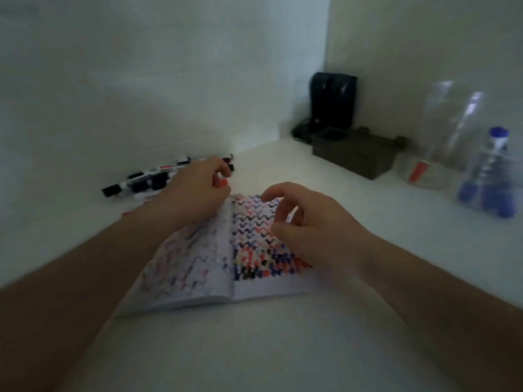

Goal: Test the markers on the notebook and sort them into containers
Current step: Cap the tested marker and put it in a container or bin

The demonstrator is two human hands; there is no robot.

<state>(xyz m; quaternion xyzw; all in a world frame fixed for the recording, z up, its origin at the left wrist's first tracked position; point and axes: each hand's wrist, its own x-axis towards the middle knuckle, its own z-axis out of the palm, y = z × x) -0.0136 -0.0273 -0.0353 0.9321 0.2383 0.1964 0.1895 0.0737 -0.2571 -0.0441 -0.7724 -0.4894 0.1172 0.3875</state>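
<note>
Open notebook [226, 250] flat on white counter [254, 349], both pages covered with red, blue and black zigzag marks. Left hand [195, 190] at notebook's upper left corner, fingers [218, 165] curled on a red marker [222, 183], just beside pile of markers [147, 179] near wall; right hand [305, 222] above right page, fingers loosely curled, holding nothing visible. Clear containers at far right: one with red marker [418, 171], one with blue markers [486, 188]; dark box [356, 157] behind.
</note>
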